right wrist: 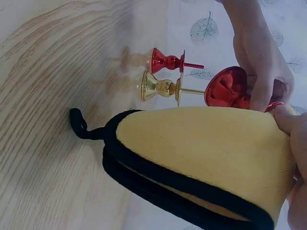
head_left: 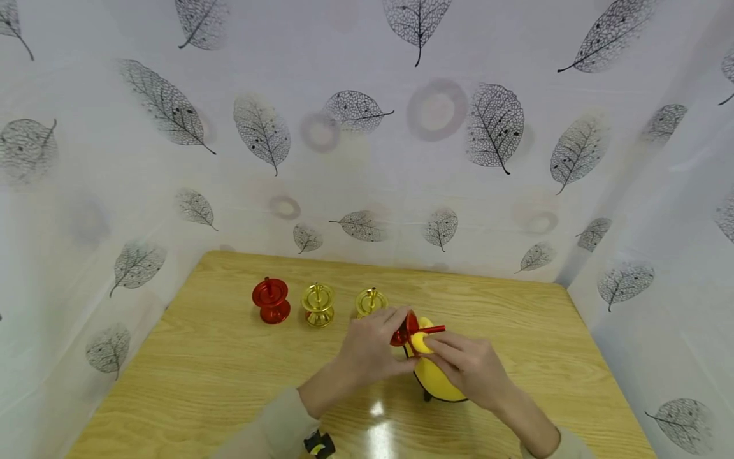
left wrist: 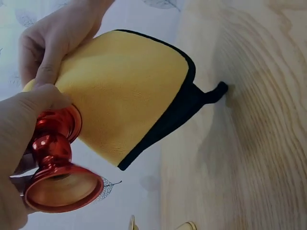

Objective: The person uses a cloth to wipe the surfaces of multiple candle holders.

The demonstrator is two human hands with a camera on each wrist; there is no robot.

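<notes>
My left hand (head_left: 369,347) grips a shiny red candlestick (left wrist: 52,149), tilted on its side above the table. Its flared hollow base faces the camera in the left wrist view, and its spike points right in the head view. A yellow cloth (right wrist: 196,151) with black edging and a hanging loop is pinched in my right hand (head_left: 474,368). Part of the cloth is bunched against the candlestick's dish, beside the spike. The rest of it drapes down, and its loop (left wrist: 218,92) hangs close to the tabletop. The cloth and fingers partly hide the dish.
Another red candlestick (head_left: 273,310) stands upright on the wooden table (head_left: 229,376) at the back left. Beside it stands a gold candlestick (head_left: 318,313), then a second gold candlestick (head_left: 370,302) partly behind my left hand. A leaf-printed white sheet (head_left: 367,172) encloses the back and sides.
</notes>
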